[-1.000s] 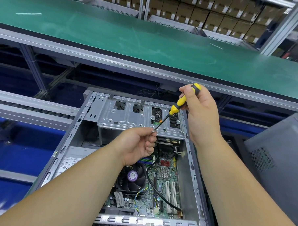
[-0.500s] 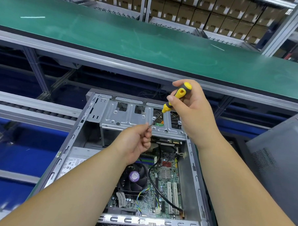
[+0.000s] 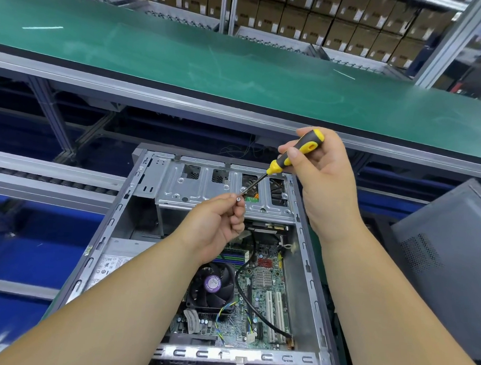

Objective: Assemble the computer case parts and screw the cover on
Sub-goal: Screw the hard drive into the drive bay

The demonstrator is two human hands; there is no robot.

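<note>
We cannot see the screw's (image 3: 239,199) shank: only its head shows, at the fingertips of the left hand (image 3: 218,228), and whether the screwdriver (image 3: 287,161) tip sits in it is too small to tell. Our forearms cover much of the motherboard (image 3: 259,301) and part of the power supply label (image 3: 103,267), whose print is unreadable. The grey cover panel (image 3: 448,260) runs off the frame's right edge. The carton (image 3: 342,29) labels at upper right are too blurred to read.

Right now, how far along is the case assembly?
Done: motherboard and fan sit inside the open case. In hand: left hand pinches a screw at the tip of the screwdriver held by the right hand. Left: grey cover lies beside the case, not fitted.
</note>
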